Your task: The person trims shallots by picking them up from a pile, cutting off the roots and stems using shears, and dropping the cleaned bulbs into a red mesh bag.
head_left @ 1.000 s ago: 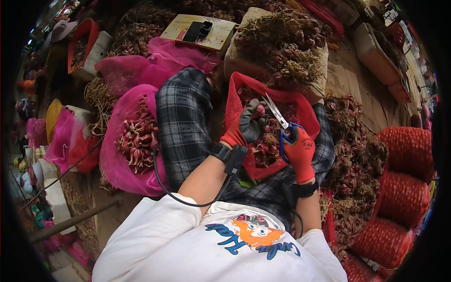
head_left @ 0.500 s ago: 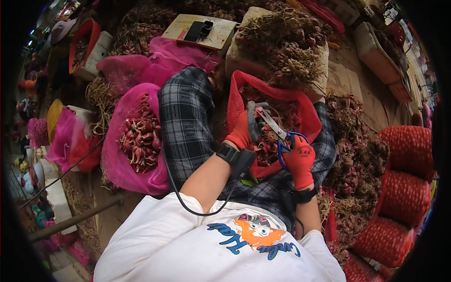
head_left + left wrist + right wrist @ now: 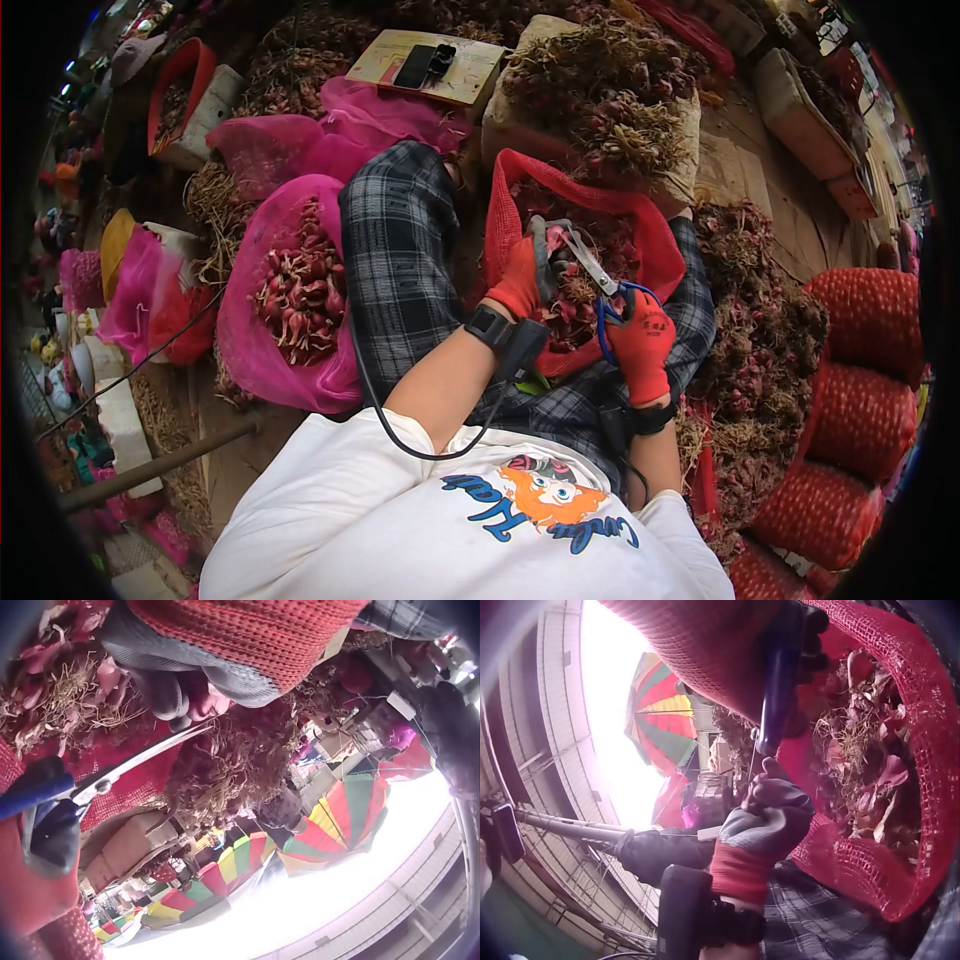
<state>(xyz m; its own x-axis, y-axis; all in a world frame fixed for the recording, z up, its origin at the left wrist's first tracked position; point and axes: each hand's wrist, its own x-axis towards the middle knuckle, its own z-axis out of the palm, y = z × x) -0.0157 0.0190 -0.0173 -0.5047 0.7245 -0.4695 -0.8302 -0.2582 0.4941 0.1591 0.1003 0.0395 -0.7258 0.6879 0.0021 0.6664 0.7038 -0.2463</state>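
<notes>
My left hand, in a red glove with grey palm, pinches a shallot over the open red mesh bag between my legs. My right hand, gloved alike, grips blue-handled scissors from the other side. Their blades point left, the tips right at the shallot in the left wrist view. Below both hands, dry skins, root trimmings and shallots fill the red bag. In the right wrist view the blue scissor handle hides most of the blades.
A pink mesh bag of cleaned shallots stands by my left leg. Untrimmed shallot bunches top a box ahead, and more lie at right beside stacked full red sacks. A phone lies on a carton lid.
Since a second ago, the scissors have swung left and down to the shallot, and my left hand has turned and shifted slightly right. Over the last half second, little has moved.
</notes>
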